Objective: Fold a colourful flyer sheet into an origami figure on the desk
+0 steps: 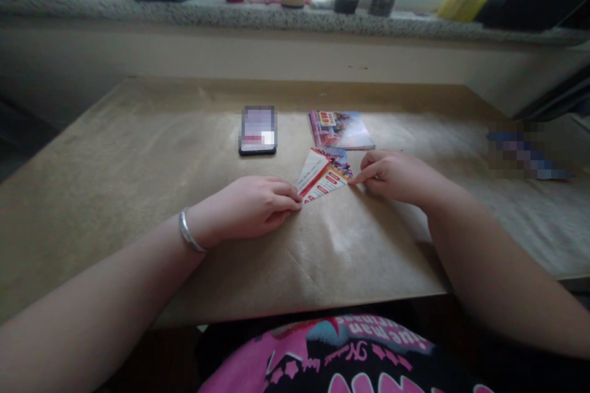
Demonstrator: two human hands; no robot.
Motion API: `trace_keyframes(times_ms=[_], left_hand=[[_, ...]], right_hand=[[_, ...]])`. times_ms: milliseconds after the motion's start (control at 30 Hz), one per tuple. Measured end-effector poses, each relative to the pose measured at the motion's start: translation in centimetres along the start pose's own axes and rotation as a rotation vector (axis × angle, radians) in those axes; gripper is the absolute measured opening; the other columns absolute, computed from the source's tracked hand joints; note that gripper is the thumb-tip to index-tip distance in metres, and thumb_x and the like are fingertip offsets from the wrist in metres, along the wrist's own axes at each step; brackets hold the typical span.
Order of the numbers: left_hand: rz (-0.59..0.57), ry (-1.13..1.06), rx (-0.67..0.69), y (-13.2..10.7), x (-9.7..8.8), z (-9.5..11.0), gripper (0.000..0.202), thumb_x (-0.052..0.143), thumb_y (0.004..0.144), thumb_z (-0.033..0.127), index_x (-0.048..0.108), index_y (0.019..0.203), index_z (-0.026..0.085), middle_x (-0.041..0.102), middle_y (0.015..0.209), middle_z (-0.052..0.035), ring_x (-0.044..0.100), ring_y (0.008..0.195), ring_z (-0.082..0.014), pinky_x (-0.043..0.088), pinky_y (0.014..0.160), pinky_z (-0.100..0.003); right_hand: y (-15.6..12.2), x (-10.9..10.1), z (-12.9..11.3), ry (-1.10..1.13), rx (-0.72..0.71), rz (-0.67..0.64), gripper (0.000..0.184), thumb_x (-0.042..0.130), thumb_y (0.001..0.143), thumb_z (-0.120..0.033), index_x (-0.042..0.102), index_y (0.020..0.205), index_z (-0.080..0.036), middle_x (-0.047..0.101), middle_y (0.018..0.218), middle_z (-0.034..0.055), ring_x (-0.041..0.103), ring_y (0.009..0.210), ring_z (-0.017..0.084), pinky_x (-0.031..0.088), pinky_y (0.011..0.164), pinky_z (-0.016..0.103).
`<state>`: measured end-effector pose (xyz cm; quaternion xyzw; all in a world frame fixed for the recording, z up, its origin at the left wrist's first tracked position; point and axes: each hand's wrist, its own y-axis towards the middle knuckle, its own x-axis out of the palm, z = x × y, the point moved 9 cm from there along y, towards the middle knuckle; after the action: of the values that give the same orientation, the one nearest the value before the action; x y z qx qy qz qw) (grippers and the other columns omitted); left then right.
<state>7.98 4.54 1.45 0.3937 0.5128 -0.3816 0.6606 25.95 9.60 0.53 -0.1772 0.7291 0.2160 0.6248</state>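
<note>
Paper (315, 182) lies well inside table edges (322, 304), left grip (258, 206) pinching its corner, right grip (399, 177) touching, closure unclear.

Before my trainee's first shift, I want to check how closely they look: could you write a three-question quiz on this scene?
1. Which wrist wears the bracelet? A: right. B: left.
2. True or false: the phone lies on the window sill.
3. How many hands are at the folded paper?

Key: 1: B. 2: False, it lies on the table. 3: Two, the left hand and right hand.
</note>
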Motion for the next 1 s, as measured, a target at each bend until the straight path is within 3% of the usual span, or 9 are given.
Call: trace_keyframes(times_ms=[267, 767, 1000], left_hand=[[-0.021, -0.131, -0.026, -0.2, -0.2, -0.5, 0.025, 0.052, 0.087, 0.017, 0.073, 0.099, 0.023, 0.07, 0.115, -0.0009, 0.063, 0.114, -0.0168, 0.051, 0.098, -0.028], [-0.024, -0.197, 0.04, -0.5, -0.3, -0.5, 0.021, 0.051, 0.085, 0.015, 0.071, 0.083, 0.021, 0.07, 0.115, -0.0014, 0.061, 0.116, -0.0156, 0.05, 0.098, -0.026], [-0.067, -0.237, -0.026, -0.6, -0.1, -1.2, 0.024, 0.046, 0.088, 0.017, 0.07, 0.086, 0.02, 0.07, 0.115, -0.0032, 0.061, 0.115, -0.0166, 0.049, 0.098, -0.027]], right_hand=[[-0.1, 0.3, 0.9, 0.036, 0.035, -0.047, 0.036, 0.052, 0.078, -0.011, 0.078, 0.094, -0.03, 0.07, 0.096, 0.0001, 0.064, 0.083, 0.015, 0.048, 0.076, 0.027], [-0.1, 0.3, 0.8, 0.046, 0.028, -0.07, 0.036, 0.05, 0.076, -0.011, 0.078, 0.091, -0.028, 0.072, 0.096, -0.0013, 0.063, 0.071, 0.012, 0.047, 0.067, 0.025], [0.0, 0.2, 0.5, 0.045, 0.012, -0.076, 0.035, 0.048, 0.076, -0.01, 0.077, 0.089, -0.025, 0.072, 0.094, 0.0005, 0.063, 0.074, 0.013, 0.047, 0.068, 0.025]])
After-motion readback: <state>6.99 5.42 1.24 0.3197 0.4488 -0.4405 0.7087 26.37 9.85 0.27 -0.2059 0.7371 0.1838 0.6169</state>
